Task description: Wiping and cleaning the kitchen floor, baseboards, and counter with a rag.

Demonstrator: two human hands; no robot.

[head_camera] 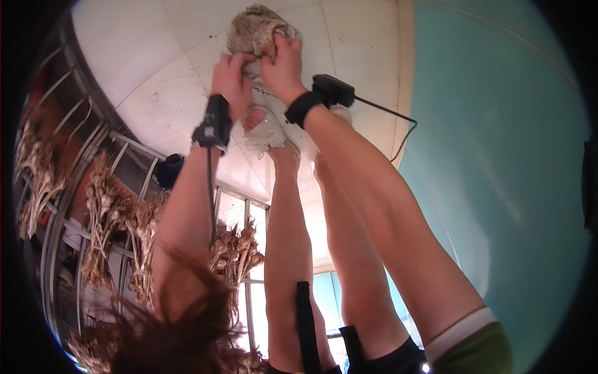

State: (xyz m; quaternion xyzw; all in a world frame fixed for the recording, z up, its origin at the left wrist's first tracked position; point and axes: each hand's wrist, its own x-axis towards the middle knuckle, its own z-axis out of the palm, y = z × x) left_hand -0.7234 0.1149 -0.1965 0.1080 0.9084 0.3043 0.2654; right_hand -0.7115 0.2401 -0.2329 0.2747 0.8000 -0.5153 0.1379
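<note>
A crumpled, grey-brown soiled cloth (254, 30) lies bunched on the pale tiled floor at the top of the view. My right hand (286, 61) grips its near right side, the fingers curled into the folds. At its lower left edge, my left hand (231, 82) pinches the cloth between thumb and fingers. The underside of the cloth is hidden. Just below the hands is my foot in a white open-toed lace-up shoe (266, 131); my right forearm mostly covers the other shoe (342, 114).
Bunches of dried garlic (100, 201) hang along a metal railing (70, 187) on the left. A teal wall (481, 163) rises on the right. Dark specks dot the floor tiles (154, 89). Each wrist carries a strapped black device (334, 89) with a cable.
</note>
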